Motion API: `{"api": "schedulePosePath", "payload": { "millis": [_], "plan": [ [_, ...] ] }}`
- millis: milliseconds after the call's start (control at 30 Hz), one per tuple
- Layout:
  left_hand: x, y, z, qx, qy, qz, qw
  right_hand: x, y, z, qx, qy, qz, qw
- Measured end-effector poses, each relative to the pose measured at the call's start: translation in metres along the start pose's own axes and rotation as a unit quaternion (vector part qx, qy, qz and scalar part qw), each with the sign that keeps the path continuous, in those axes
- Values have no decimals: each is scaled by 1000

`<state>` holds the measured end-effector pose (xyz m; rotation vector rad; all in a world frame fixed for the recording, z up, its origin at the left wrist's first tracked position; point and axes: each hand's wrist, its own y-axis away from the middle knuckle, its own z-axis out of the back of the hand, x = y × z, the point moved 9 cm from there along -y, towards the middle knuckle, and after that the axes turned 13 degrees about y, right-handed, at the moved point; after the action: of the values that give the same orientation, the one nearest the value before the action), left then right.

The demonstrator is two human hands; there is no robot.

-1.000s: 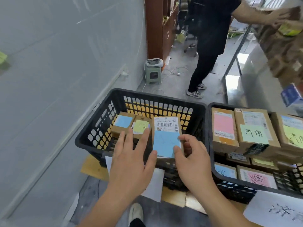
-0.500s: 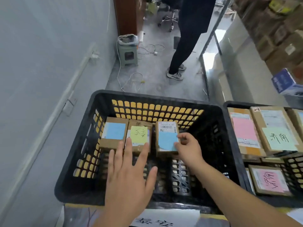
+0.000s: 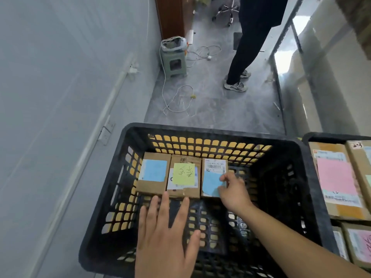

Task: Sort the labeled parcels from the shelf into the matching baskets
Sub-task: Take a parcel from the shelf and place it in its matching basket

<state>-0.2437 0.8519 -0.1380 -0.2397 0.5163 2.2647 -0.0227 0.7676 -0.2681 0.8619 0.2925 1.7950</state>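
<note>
The left hand (image 3: 164,237) hovers flat and released over the near part of the black basket (image 3: 112,197). Beyond it, the right hand (image 3: 233,192) pinches the right edge of the blue-labelled parcel (image 3: 211,182), now lying third in the row toward the basket's far wall; a second ago it was held above the near rim. This looks like the placing step; next, release and fetch another parcel.

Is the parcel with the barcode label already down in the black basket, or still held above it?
Down. The barcode parcel lies flat in the black basket, beside two others; the right hand touches its edge.
</note>
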Motion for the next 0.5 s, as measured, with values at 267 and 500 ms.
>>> {"api": "schedulePosePath", "payload": {
  "millis": [267, 500],
  "plan": [
    [-7, -20, 8, 32, -30, -21, 999, 23, 56, 37, 22, 59, 85, 994],
    [-53, -34, 36, 64, -2, -161, 985, 10, 159, 104, -118, 45, 90, 988]
  ]
}}
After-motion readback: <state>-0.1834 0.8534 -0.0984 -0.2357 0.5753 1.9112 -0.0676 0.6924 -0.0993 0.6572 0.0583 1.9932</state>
